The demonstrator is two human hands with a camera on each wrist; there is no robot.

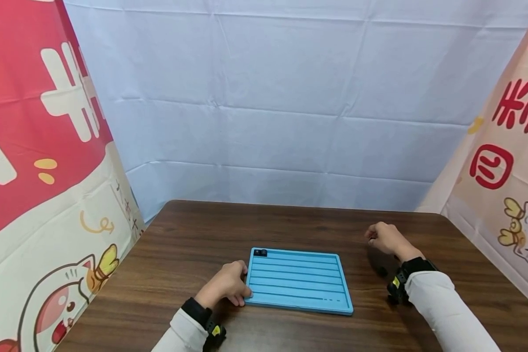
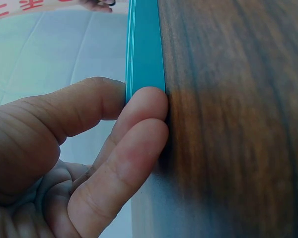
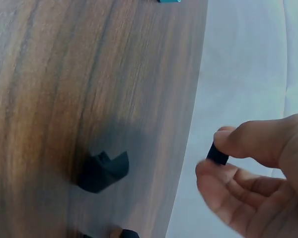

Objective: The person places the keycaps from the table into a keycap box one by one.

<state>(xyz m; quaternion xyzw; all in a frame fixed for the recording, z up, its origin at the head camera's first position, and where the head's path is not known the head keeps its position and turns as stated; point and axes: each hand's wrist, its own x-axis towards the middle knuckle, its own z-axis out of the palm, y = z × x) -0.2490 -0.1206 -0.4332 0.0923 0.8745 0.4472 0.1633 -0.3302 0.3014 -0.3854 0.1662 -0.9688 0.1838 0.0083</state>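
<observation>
1. Pale blue cloth [image 1: 281,107]: creased, hanging beyond the fingers of the left hand [image 1: 228,283] and the right hand [image 1: 390,240].
2. Red and white printed cloth [image 1: 13,68]: hangs well to the left of the left fingers.
3. Cream printed cloth [image 1: 523,166]: bears red characters and hangs to the right of the right fingers.
4. Brown wood-grain table [image 1: 290,225]: spreads below the fingers of both hands.
5. Blue ribbed panel [image 1: 299,283]: lies flat, just right of the left fingers and touching them, well apart from the right fingers. A black two-lens block [image 1: 260,253] sits at its far left corner, near the left fingertips.
6. Left hand: fingers bent, holding the panel's left edge; one digit reaches over the top, two tips rest against the side.
7. Right hand: raised, thumb and fingertips drawn narrow, pinching a small black piece [image 3: 218,154].
8. Folded black piece [image 3: 103,172]: on the tabletop, apart from the right fingers.
9. Small black piece: between the right thumb and fingertips, clear of the tabletop.
</observation>
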